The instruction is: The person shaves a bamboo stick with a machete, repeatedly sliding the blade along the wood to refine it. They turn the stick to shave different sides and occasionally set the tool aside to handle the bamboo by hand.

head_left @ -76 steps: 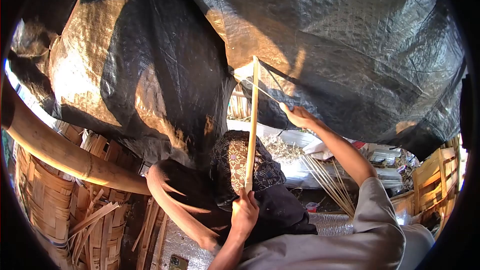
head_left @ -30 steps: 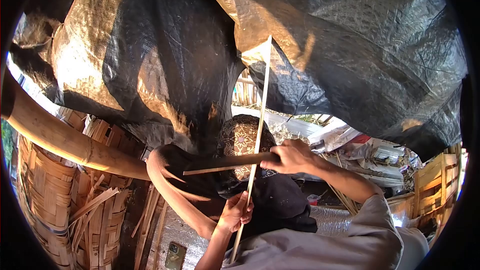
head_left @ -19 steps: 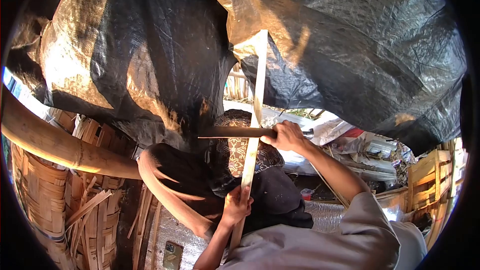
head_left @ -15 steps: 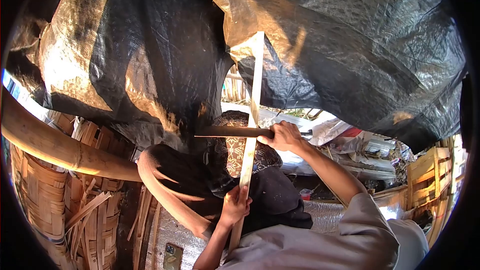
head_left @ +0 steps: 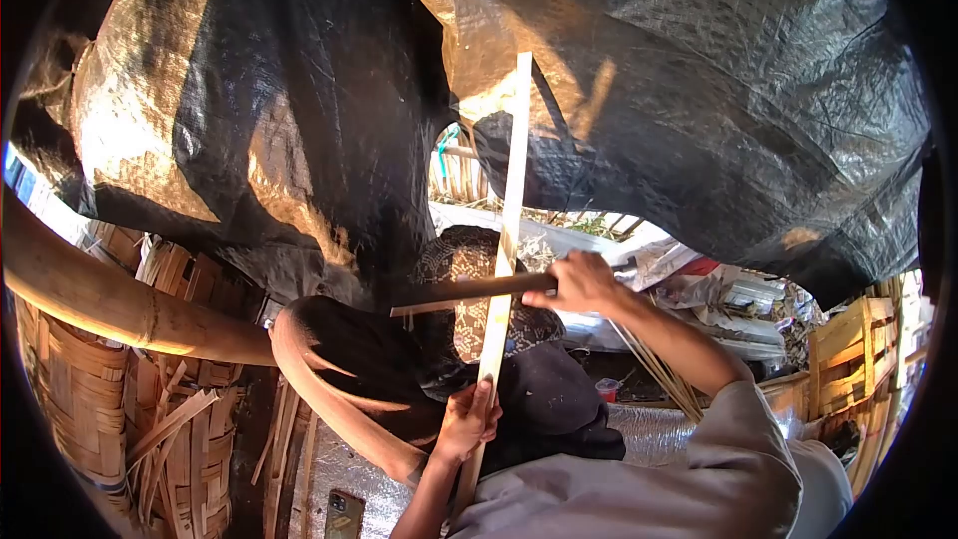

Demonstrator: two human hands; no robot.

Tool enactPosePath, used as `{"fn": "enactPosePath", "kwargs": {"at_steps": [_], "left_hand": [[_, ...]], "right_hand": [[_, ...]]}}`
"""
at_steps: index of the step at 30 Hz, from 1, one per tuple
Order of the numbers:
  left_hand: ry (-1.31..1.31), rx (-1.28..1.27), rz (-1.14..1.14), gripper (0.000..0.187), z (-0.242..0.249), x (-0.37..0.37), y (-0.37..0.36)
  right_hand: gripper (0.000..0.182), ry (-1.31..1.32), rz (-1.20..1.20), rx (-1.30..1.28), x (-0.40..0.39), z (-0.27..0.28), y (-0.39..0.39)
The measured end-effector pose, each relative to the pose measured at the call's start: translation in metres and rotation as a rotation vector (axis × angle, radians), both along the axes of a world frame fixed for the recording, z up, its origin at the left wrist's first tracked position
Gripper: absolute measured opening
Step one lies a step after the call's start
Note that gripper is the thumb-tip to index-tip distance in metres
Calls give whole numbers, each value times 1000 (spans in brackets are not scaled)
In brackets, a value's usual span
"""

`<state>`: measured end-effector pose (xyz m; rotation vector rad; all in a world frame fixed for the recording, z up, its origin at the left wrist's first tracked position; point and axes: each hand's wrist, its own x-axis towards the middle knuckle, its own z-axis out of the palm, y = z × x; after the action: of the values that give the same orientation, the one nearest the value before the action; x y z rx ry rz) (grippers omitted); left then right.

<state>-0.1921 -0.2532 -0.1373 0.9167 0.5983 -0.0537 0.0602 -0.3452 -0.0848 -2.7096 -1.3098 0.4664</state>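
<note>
A long pale bamboo strip (head_left: pixel 514 180) stands nearly upright before me, its far end reaching up against the dark sheeting. My left hand (head_left: pixel 469 421) is wrapped round its lower part, thumb on top. My right hand (head_left: pixel 582 281) grips the handle of a large dark-bladed knife (head_left: pixel 454 291). The blade lies crosswise over the strip, its tip pointing left and slightly down. Beneath the blade and strip is a brown patterned cloth (head_left: pixel 474 329) spread over my lap.
Dark plastic sheeting (head_left: pixel 699 70) hangs low overhead and ahead. A thick bamboo pole (head_left: pixel 150 309) juts in from the left, above woven bamboo baskets (head_left: pixel 75 389). Thin strips (head_left: pixel 664 374) lie under my right forearm. A phone (head_left: pixel 344 514) rests at the bottom left.
My right hand and the knife have moved down the strip towards me, and the blade has tilted. My left hand keeps its hold low on the strip.
</note>
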Motion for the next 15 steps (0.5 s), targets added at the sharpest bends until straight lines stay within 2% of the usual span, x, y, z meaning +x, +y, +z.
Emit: {"fn": "enactPosePath", "kwargs": {"at_steps": [1, 4, 5, 7, 8, 9, 12, 15], "left_hand": [[-1, -5, -4, 35, 1, 2, 1], [19, -111, -18, 34, 3, 8, 5], [17, -110, -17, 34, 2, 7, 5], [22, -154, -33, 34, 0, 4, 5], [27, -155, -35, 34, 0, 3, 6], [31, -179, -40, 34, 1, 2, 7], [41, -188, -60, 35, 4, 3, 8], [59, -110, -45, 36, 2, 2, 4]], "right_hand": [[68, -120, 40, 131, 4, -6, -2], [67, -87, -21, 134, -1, -7, -1], [66, -39, -29, 77, -4, -4, -2], [66, 55, -32, 145, -16, -3, -5], [67, 14, -12, 52, -24, 1, -8], [69, 135, 39, 38, -31, 1, -10], [75, -52, 186, 12, -48, 9, -12], [84, -64, 71, 31, -11, 2, -9]]}}
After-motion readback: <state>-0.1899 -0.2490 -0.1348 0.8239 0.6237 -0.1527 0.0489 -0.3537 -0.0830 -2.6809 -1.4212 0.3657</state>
